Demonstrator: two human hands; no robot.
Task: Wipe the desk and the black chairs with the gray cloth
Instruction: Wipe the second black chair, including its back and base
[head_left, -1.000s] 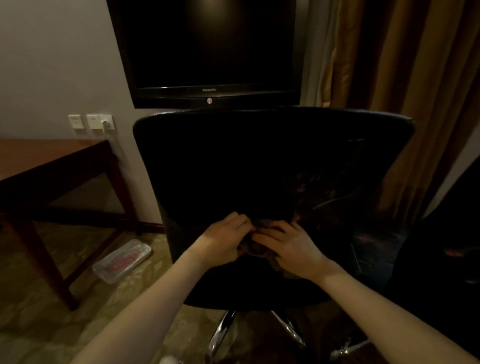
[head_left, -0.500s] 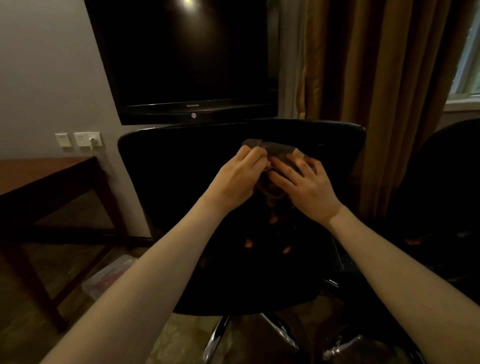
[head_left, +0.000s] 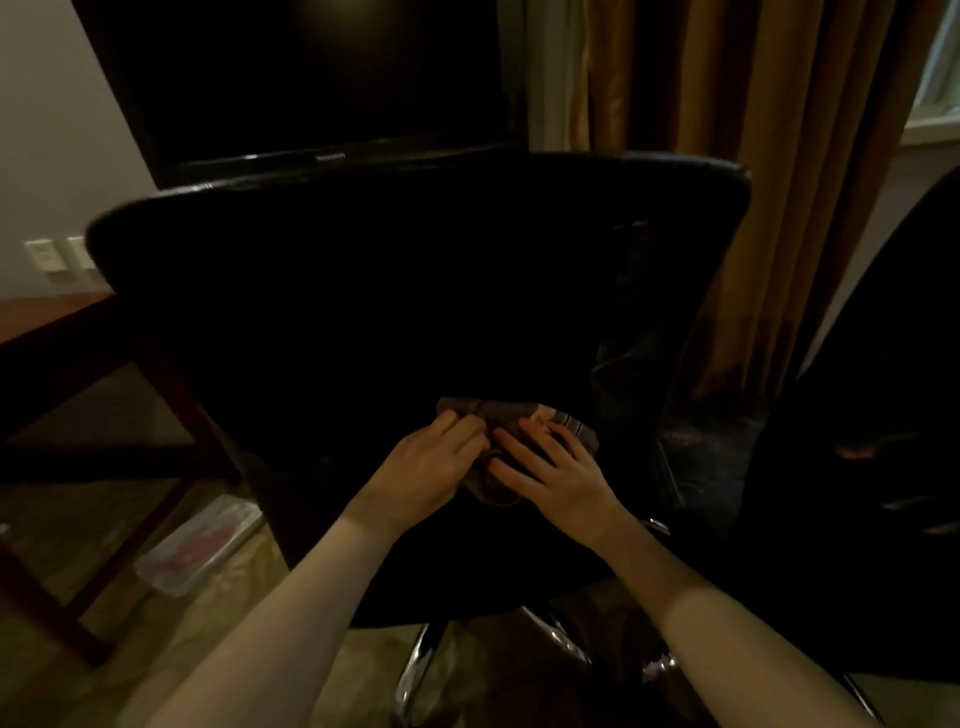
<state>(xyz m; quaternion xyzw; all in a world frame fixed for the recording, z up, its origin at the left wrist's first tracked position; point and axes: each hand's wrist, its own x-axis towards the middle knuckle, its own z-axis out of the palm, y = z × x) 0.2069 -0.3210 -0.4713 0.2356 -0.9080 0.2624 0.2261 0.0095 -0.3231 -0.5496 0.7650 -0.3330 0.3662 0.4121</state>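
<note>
Head view, dim room. We note both of the person's bare forearms reaching forward onto the back of a black chair (head_left: 363, 312), which fills the middle of the frame. The gray cloth (head_left: 511, 415) lies bunched against the lower part of that chair back, pinned under both hands; a striped edge of it shows past the right fingertips. The left hand (head_left: 426, 470) sits at the cloth's left side with its fingers (head_left: 462, 428) bent at the knuckles and curled into the fabric, gripping it. The right hand (head_left: 558, 475) lies flat on top of the cloth, its fingers (head_left: 519, 447) straight and spread, pressing it to the chair and closing round nothing. The two hands nearly touch at the fingertips. Below the seat we log the chair's chrome base (head_left: 415, 670) over a patterned floor (head_left: 62, 519). A second black chair (head_left: 883, 389) stands at the right edge, just beside the first. At left, the desk's brown tabletop (head_left: 47, 317) and dark legs are in view, well apart from the hands, with a clear plastic box (head_left: 202, 543) on the floor under it. Behind the chair we record a dark television (head_left: 311, 78), wall sockets (head_left: 49, 254) on the pale wall, and a brown curtain (head_left: 779, 156).
</note>
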